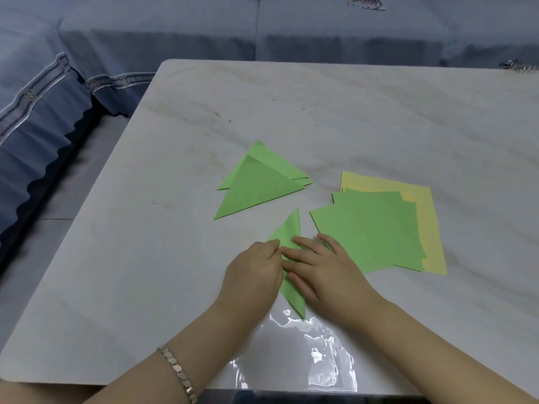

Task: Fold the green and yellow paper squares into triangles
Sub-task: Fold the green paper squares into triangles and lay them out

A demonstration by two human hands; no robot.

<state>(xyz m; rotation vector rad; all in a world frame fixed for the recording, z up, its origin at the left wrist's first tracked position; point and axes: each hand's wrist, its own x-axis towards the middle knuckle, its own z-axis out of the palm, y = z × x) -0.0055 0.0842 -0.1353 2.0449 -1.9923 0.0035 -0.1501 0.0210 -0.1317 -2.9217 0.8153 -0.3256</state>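
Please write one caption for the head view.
Left hand and right hand crease a green triangle beside finished triangles and unfolded squares.

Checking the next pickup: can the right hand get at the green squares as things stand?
Probably yes: the right hand lies right beside the green squares, nothing between them, but it is pressing the triangle now.

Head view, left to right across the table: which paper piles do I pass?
Folded green triangles → flat green squares → yellow squares. The half-folded green sheet overlaps the triangles sideways, so it is left out.
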